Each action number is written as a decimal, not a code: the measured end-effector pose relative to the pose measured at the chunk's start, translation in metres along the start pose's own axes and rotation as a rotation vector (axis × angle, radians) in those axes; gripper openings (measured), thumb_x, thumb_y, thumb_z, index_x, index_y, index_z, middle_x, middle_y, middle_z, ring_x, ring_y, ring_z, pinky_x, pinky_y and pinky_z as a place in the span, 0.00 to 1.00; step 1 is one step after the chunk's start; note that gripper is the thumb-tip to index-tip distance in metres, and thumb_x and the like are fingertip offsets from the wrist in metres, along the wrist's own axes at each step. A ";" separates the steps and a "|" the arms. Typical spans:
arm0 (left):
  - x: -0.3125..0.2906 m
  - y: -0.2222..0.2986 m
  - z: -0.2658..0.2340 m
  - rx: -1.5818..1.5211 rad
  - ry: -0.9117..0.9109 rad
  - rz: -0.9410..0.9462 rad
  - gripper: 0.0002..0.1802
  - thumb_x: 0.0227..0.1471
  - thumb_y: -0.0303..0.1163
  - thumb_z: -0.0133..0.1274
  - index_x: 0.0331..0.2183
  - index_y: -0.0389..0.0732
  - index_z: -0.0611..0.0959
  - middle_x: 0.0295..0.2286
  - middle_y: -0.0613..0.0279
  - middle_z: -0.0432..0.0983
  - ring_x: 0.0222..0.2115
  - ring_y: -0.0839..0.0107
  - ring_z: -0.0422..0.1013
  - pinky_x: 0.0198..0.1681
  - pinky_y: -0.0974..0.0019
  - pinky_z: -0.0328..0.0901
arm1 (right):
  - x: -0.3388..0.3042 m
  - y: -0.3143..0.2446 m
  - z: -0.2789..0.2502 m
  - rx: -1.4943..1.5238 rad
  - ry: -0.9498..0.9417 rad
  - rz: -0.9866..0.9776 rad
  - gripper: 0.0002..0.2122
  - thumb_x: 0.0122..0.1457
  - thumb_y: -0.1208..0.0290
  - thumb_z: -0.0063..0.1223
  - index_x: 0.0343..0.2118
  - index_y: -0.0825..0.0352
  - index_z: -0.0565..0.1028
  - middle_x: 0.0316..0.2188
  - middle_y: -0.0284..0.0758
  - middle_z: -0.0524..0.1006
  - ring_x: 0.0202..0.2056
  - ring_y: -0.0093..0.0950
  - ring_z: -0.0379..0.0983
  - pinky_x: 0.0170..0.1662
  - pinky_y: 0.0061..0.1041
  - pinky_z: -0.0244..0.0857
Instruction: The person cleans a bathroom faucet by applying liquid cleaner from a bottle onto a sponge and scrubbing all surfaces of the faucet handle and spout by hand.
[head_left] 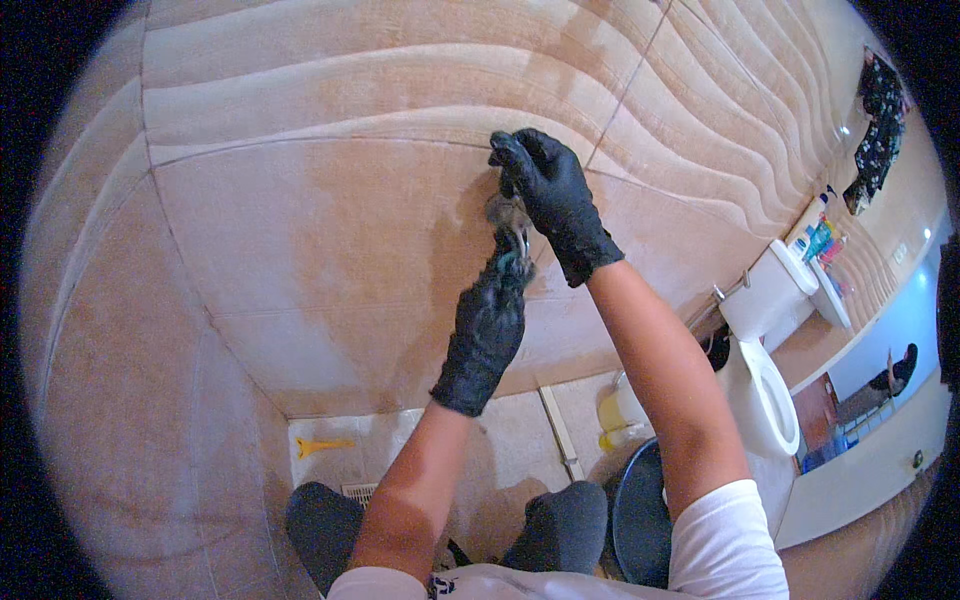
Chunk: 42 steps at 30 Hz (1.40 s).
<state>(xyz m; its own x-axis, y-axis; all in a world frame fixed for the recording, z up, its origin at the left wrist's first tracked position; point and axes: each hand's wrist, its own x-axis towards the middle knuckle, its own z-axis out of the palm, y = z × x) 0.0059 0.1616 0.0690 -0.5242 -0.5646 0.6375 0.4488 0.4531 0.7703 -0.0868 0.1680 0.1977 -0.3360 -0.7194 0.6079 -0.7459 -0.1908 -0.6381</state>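
Note:
Both my hands wear black gloves and are raised close to a tiled wall, one above the other. My left hand is the lower one, its fingers closed around a small, shiny, partly see-through thing that blur keeps me from naming. Just above and to the right, my right hand has its fingers curled together, near the top of that shiny thing. Whether the right fingers hold anything is hidden. Darker, wet-looking patches mark the tile around the hands.
On the floor below lie a yellow tool and a drain grate. A pale bar, a container with yellow liquid and a dark tub are near my knees. A white toilet stands right; a person shows beyond.

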 end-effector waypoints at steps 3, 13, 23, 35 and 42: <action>0.005 -0.004 -0.004 -0.203 -0.006 -0.032 0.12 0.52 0.30 0.42 0.38 0.35 0.74 0.36 0.51 0.73 0.38 0.60 0.69 0.42 0.64 0.61 | -0.004 -0.004 -0.004 -0.003 0.001 0.053 0.12 0.55 0.62 0.49 0.26 0.68 0.72 0.21 0.28 0.71 0.20 0.17 0.63 0.25 0.17 0.58; 0.007 0.004 -0.012 -0.337 -0.133 -0.154 0.16 0.51 0.29 0.45 0.43 0.35 0.72 0.39 0.58 0.73 0.41 0.67 0.68 0.47 0.66 0.60 | -0.003 0.001 -0.002 -0.008 -0.008 -0.008 0.14 0.54 0.60 0.50 0.25 0.69 0.72 0.19 0.31 0.72 0.20 0.19 0.65 0.26 0.19 0.60; 0.037 -0.022 -0.019 -0.758 -0.449 -0.236 0.19 0.55 0.36 0.37 0.45 0.35 0.69 0.41 0.54 0.70 0.37 0.64 0.69 0.40 0.63 0.64 | -0.007 -0.013 0.002 0.017 0.012 0.069 0.12 0.54 0.62 0.50 0.25 0.68 0.72 0.19 0.29 0.72 0.22 0.18 0.64 0.27 0.18 0.59; -0.020 0.006 0.046 -1.402 0.285 -0.420 0.20 0.54 0.30 0.40 0.49 0.36 0.64 0.46 0.55 0.62 0.45 0.69 0.62 0.50 0.66 0.56 | -0.008 -0.017 -0.004 -0.075 -0.030 0.156 0.11 0.54 0.64 0.50 0.25 0.68 0.72 0.19 0.29 0.70 0.22 0.17 0.63 0.27 0.18 0.58; -0.010 0.016 0.052 -0.052 0.403 0.048 0.25 0.52 0.22 0.36 0.53 0.33 0.57 0.54 0.52 0.51 0.56 0.62 0.46 0.59 0.64 0.39 | -0.009 -0.014 -0.002 -0.090 0.017 0.124 0.09 0.55 0.66 0.49 0.24 0.67 0.71 0.19 0.28 0.69 0.24 0.17 0.63 0.28 0.17 0.58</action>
<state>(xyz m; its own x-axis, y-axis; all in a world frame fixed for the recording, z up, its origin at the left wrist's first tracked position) -0.0195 0.2106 0.0757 -0.1805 -0.7733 0.6078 0.5072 0.4563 0.7311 -0.0743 0.1782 0.2023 -0.4382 -0.7219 0.5355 -0.7465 -0.0396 -0.6642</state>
